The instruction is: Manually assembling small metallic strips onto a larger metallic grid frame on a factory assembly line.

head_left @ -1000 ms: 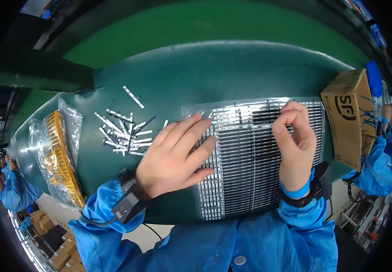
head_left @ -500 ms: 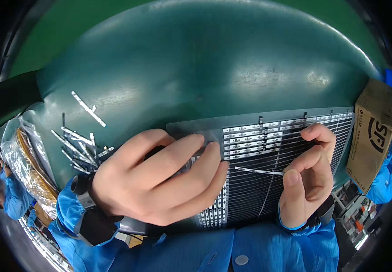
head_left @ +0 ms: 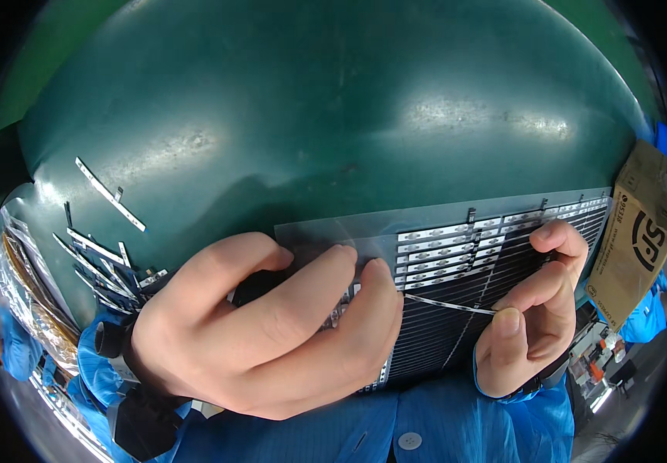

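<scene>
A grey panel (head_left: 457, 255) made of rows of thin metal strips lies on the dark green table (head_left: 333, 131) close to me. My left hand (head_left: 272, 324) presses flat on the panel's left part, fingers spread. My right hand (head_left: 530, 309) pinches one thin silver strip (head_left: 445, 303) between thumb and forefinger; the strip lies slantwise over the panel's dark lower rows. The panel's lower left is hidden under my left hand.
A loose heap of silver strips (head_left: 102, 258) lies on the table at the left, beside clear bags (head_left: 17, 293) at the table's edge. A brown cardboard box (head_left: 638, 235) stands at the right. People in blue sleeves work at both sides.
The view has come much closer to the panel. My right hand has drawn one strip partly off the panel's rows, while my left hand stays pressed on the panel.
</scene>
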